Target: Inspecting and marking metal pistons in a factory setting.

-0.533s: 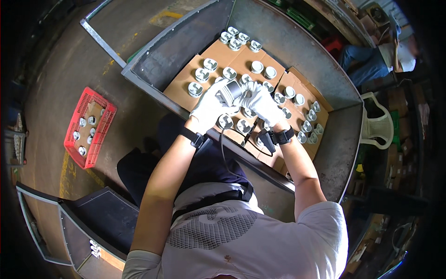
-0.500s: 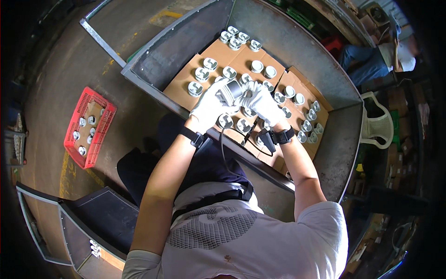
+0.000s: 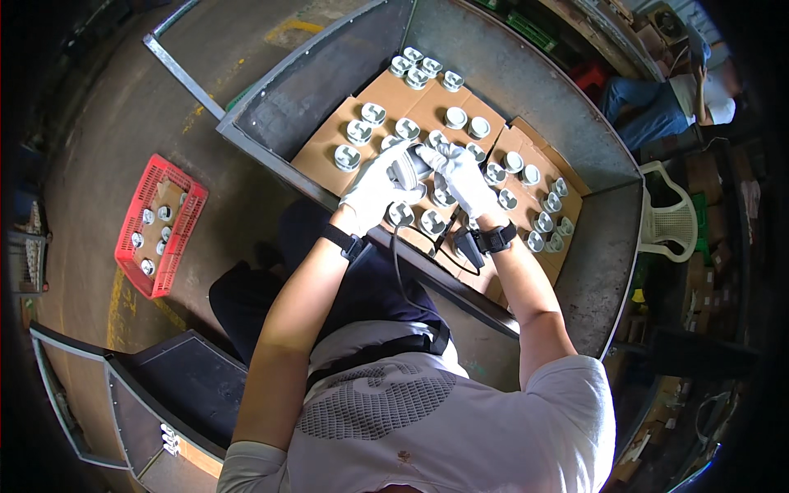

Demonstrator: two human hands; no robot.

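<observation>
Piston [image 3: 408, 169] gripped in L hand [image 3: 368, 189], off its fingertip side; R hand [image 3: 467, 182] held close at piston's R, grip can't be told.

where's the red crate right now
In the head view, the red crate is on the floor at left, apart from the big metal bin.

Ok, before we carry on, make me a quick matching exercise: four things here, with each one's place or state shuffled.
Things:
1. Red crate
2. White chair
3. Left hand
4. Cardboard sheets

Places or states:
A. Holding a round metal part
B. Right of the metal bin
C. Lining the bin's bottom
D. On the floor, left of the bin

Pairs: 1-D, 2-B, 3-A, 4-C
</observation>
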